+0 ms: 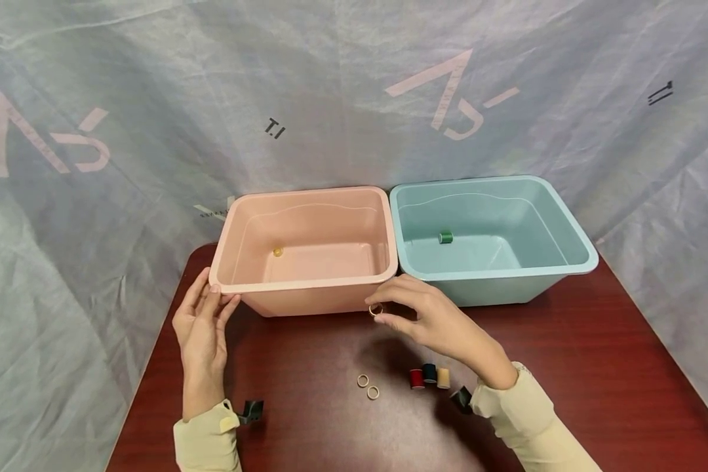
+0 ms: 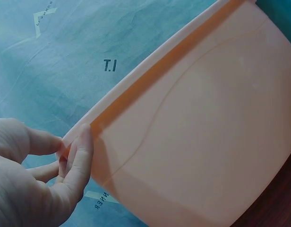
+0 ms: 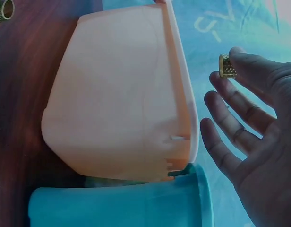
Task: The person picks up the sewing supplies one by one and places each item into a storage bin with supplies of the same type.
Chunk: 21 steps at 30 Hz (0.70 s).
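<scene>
My left hand (image 1: 203, 321) grips the near left corner of the pink bin (image 1: 307, 286), pinching its rim between thumb and fingers, as the left wrist view also shows. In front of the bins, my right hand (image 1: 431, 311) pinches a gold, dimpled thimble ring (image 3: 227, 67) between thumb and index finger, the other fingers spread. The ring is held just outside the pink bin's near right corner. Inside that bin lies another gold ring (image 1: 278, 252). Two more, a ring (image 1: 362, 386) and a second ring (image 1: 373, 398), lie on the table.
Right of the pink bin stands a blue bin (image 1: 501, 272) with a green thread spool (image 1: 445, 237) inside. Red (image 1: 417, 379), dark blue (image 1: 429, 373) and cream spools (image 1: 443, 378) stand on the brown table (image 1: 307, 419). A grey sheet (image 1: 330, 85) hangs behind.
</scene>
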{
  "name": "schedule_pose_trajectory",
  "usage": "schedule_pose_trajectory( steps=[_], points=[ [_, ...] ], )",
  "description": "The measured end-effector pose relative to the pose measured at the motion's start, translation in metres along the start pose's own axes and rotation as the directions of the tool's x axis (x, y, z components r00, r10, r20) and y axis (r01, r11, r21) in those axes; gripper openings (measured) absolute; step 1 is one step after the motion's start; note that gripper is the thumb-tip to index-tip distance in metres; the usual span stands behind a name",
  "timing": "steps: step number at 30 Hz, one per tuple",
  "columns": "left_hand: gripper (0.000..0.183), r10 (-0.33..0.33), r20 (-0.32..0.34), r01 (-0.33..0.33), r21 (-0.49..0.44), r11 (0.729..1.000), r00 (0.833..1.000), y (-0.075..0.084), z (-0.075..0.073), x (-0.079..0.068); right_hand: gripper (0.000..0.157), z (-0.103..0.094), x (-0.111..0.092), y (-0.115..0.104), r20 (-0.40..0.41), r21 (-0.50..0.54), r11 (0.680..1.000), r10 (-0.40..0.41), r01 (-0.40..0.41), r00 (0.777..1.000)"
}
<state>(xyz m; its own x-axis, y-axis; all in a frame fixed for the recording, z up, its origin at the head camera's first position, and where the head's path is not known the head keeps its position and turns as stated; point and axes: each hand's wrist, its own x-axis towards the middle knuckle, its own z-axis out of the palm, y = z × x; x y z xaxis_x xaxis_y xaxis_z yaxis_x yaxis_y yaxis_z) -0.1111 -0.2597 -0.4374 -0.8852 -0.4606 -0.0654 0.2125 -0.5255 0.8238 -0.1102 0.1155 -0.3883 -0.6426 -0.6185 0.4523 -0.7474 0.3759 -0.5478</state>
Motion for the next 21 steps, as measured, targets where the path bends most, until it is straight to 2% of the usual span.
schedule_pose_trajectory(
  steps=[8, 14, 21],
  points=[
    [0.048, 0.014, 0.016, -0.014, -0.013, 1.000, 1.000, 0.000, 0.000, -0.001, 0.024, -0.009, 0.014, -0.001, -0.013, -0.002, 1.000, -0.016, 0.016, 1.000],
    [0.047, 0.022, 0.014, -0.022, -0.007, 1.000, 1.000, 0.000, -0.001, -0.001, 0.023, -0.013, 0.030, 0.000, 0.002, 0.011, 1.000, 0.024, -0.024, 1.000],
    [0.047, 0.006, 0.014, -0.006, 0.003, 1.000, 1.000, -0.001, -0.002, -0.001, 0.022, -0.016, 0.045, 0.001, -0.015, 0.037, 0.997, 0.072, -0.071, 0.997]
  ],
)
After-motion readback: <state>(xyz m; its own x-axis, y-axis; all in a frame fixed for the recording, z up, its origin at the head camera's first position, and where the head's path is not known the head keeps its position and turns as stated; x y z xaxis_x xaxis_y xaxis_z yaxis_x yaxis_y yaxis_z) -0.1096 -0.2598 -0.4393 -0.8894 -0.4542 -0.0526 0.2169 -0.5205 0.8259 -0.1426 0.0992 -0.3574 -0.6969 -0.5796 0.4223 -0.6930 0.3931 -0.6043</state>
